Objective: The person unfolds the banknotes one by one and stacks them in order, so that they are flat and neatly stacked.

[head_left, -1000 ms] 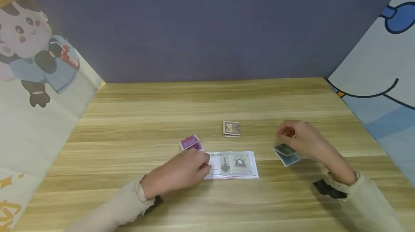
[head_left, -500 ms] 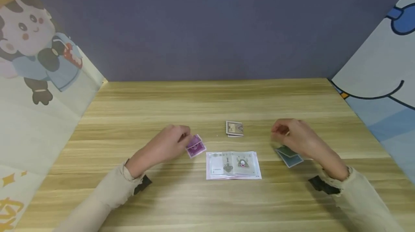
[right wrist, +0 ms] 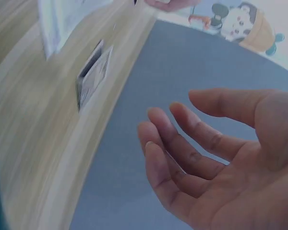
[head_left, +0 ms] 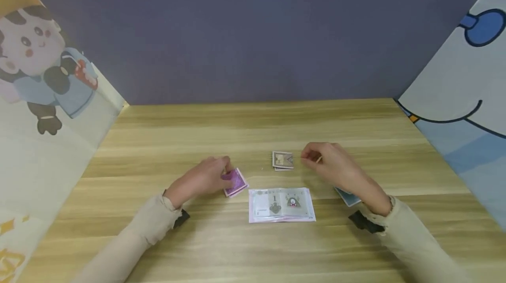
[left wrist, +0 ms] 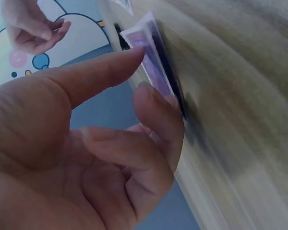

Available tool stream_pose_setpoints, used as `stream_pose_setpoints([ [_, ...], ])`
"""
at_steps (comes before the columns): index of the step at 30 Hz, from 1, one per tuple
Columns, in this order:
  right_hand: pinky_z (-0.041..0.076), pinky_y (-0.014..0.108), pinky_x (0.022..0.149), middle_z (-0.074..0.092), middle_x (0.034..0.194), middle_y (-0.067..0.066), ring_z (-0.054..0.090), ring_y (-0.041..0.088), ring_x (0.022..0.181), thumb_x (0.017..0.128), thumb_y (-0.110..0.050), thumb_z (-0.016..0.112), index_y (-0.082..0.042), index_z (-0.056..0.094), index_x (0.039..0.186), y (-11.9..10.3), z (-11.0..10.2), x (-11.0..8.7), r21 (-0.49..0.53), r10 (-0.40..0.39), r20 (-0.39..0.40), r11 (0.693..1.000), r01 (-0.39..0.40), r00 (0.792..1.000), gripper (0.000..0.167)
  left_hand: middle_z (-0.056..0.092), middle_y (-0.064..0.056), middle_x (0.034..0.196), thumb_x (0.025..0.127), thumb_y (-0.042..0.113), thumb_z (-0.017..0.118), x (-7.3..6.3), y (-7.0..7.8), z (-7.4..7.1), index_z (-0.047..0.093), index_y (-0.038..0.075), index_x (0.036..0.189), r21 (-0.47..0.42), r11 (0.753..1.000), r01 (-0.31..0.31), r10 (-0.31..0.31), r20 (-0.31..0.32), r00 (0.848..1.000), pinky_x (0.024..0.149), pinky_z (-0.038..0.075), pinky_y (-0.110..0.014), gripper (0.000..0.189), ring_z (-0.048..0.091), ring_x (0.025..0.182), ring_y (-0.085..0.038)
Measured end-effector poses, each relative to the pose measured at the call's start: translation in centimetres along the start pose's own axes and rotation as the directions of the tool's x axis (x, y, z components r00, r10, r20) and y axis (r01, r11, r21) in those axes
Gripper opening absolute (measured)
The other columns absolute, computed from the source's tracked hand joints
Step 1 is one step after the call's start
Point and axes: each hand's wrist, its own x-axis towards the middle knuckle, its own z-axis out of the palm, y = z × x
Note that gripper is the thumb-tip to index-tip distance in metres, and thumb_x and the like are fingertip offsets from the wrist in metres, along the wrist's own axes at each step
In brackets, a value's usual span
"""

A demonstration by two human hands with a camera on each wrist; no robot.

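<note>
My left hand (head_left: 200,178) is at a small purple folded play banknote (head_left: 236,183), thumb across its near part and index finger at its far edge. In the left wrist view the thumb tip overlaps the purple note (left wrist: 154,72), whose two leaves stand slightly apart. My right hand (head_left: 336,162) hovers just right of a brown folded banknote (head_left: 283,160), its fingers loosely bent and holding nothing. The right wrist view shows that brown note (right wrist: 95,79) standing part-way unfolded, away from the fingertips. Beneath the right wrist lies a dark green-blue folded note (head_left: 348,197), largely covered.
A flat stack of play banknotes (head_left: 282,205) lies in the middle, a pale one-value note on top. The wooden tabletop (head_left: 253,129) meets a dark blue-grey back panel (head_left: 253,32). Cartoon-printed panels flank both sides.
My left hand moved from the flat stack to the purple note, whose upper leaf now covers most of the lower. My right hand moved left from the green-blue note toward the brown one.
</note>
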Motion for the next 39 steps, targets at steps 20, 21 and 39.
stream_pose_setpoints([
  [20,0.055,0.024,0.069,0.067,0.084,-0.004,0.063,0.01,0.078,0.091,-0.011,0.071,-0.009,0.07,0.095,-1.4,5.0,0.4,0.128,-0.084,0.01,0.988,0.082,0.996,0.005,0.047,0.002,0.062,0.09,0.016,0.074,0.9,-0.3,-0.4,0.049,0.012,0.067,-0.175,0.968,-0.182,0.161,-0.13,0.978,0.048,0.032,-0.02,0.034,0.04,0.055,-0.009],
  [21,0.055,0.024,0.069,0.068,0.085,-0.004,0.063,0.01,0.078,0.092,-0.012,0.07,-0.009,0.07,0.097,-1.5,5.1,0.4,0.139,-0.09,0.006,0.986,0.088,0.996,0.006,0.049,0.002,0.063,0.09,0.017,0.074,0.9,-0.2,-0.4,0.049,0.012,0.068,-0.202,0.96,-0.195,0.168,-0.142,0.975,0.048,0.033,-0.02,0.034,0.042,0.056,-0.01],
  [39,0.059,0.044,0.075,0.069,0.089,0.019,0.067,0.034,0.078,0.095,-0.012,0.067,0.003,0.059,0.104,-3.0,7.0,0.1,0.753,0.08,0.055,0.651,-0.094,0.995,0.019,0.052,0.0,0.07,0.092,0.022,0.072,0.2,3.2,2.2,0.053,0.009,0.077,-0.519,0.769,-0.372,0.256,-0.284,0.924,0.048,0.039,-0.019,0.027,0.045,0.057,-0.01],
])
